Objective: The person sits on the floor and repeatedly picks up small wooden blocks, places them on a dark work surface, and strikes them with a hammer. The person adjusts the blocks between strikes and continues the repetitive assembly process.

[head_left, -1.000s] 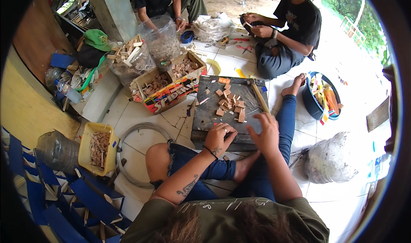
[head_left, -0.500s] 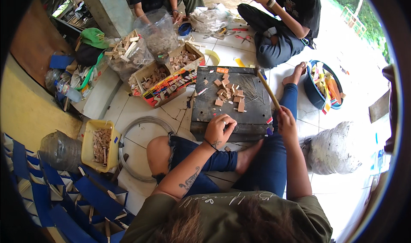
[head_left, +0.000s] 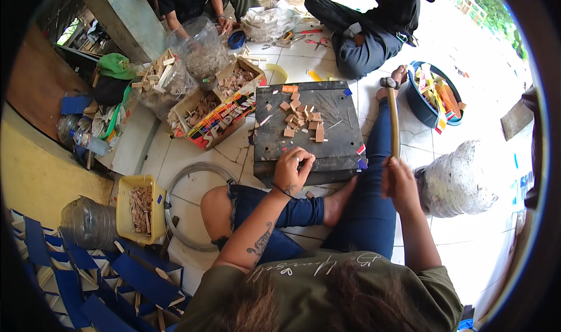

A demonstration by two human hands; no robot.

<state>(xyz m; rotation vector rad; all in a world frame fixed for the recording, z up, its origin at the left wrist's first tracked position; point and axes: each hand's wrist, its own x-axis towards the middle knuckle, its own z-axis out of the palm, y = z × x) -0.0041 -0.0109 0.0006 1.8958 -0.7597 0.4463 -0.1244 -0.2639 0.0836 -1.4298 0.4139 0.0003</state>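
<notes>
— On the tiled floor (head_left: 193, 151), what is the biggest thing in front of the person?

— It is a dark, scuffed work board (head_left: 307, 127), lying flat just past the knees. Beyond it sit a cardboard box (head_left: 216, 113) of small wood pieces and clear bags of the same. To the person's left stands a yellow tub (head_left: 137, 206) with more slivers, and to the right a blue basin (head_left: 435, 98) of coloured strips.

— And what lies on the board?

— A loose cluster of small wooden blocks (head_left: 301, 118) lies near its middle, with thin slivers scattered beside them.

— What are the hands doing?

— The right hand (head_left: 400, 180) is closed around the handle of a hammer (head_left: 392, 121), whose head is raised over the board's far right corner. The left hand (head_left: 292, 168) rests at the near edge of the board with its fingers pinched together, seemingly on something tiny that cannot be made out.

— How far along does the work look?

— Judging by the full box and bags, it is mid-course. Several blocks wait on the board, and the hammer is lifted rather than landed.
</notes>
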